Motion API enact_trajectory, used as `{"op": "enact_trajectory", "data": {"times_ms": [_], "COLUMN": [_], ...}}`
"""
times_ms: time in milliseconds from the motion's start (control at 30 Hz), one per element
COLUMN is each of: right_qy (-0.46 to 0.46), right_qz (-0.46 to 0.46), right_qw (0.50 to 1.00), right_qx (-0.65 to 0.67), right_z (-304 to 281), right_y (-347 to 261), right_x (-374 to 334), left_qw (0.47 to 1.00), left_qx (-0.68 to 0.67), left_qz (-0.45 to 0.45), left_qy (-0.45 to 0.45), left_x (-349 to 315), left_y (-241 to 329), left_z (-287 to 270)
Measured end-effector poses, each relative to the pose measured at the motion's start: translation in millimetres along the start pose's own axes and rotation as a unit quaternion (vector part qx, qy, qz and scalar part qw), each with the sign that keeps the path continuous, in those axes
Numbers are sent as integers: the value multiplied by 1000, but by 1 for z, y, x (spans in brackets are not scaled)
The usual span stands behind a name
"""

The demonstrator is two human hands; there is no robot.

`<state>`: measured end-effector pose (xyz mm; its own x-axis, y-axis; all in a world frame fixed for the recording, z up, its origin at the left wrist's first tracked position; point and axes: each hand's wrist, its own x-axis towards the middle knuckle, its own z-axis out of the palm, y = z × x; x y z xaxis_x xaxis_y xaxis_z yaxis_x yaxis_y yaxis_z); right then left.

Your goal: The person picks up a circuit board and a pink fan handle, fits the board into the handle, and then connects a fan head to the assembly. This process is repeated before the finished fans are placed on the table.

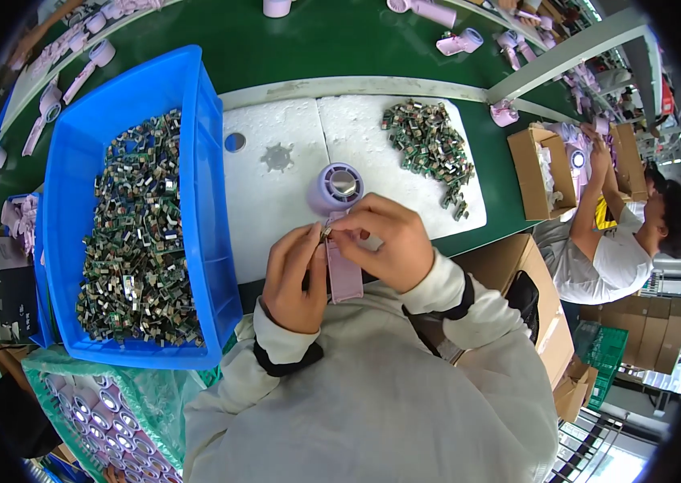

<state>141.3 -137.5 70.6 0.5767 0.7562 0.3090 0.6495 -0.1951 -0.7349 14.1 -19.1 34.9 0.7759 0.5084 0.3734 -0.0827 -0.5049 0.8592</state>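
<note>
Landmark: white foam board (264,205) on the green table (316,52). We see lilac handheld fan (345,274) at the board's near edge, head over it, handle running off toward us. Our left hand (296,278) and right hand (389,241): both grips pinched on a small circuit board (326,233) beside the handle. Blue bin (213,217) of circuit boards left of foam board; loose pile (434,145) on its far right.

The left hand (293,294) and right hand (401,251) are bare; the loose top (372,394) is pale grey, its long sleeves (492,326) crossed by black bands (463,298), possibly elastic.
</note>
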Motion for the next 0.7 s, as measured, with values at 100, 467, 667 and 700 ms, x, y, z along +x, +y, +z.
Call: {"op": "enact_trajectory", "data": {"times_ms": [100, 467, 667, 700], "right_qy": [-79, 31, -41, -67], "right_qz": [44, 169, 99, 69], "right_qw": [996, 981, 994, 995], "right_qx": [-22, -90, 18, 1], "right_z": [-47, -138, -105, -108], "right_y": [1, 178, 123, 109], "right_x": [44, 226, 204, 196], "left_qw": [998, 974, 969, 968], "left_qx": [-37, 92, 159, 168], "left_qz": [5, 91, 102, 116], "left_qy": [41, -185, -159, -145], "left_x": [16, 91, 104, 106], "left_y": [12, 3, -2, -1], "left_z": [5, 116, 140, 141]}}
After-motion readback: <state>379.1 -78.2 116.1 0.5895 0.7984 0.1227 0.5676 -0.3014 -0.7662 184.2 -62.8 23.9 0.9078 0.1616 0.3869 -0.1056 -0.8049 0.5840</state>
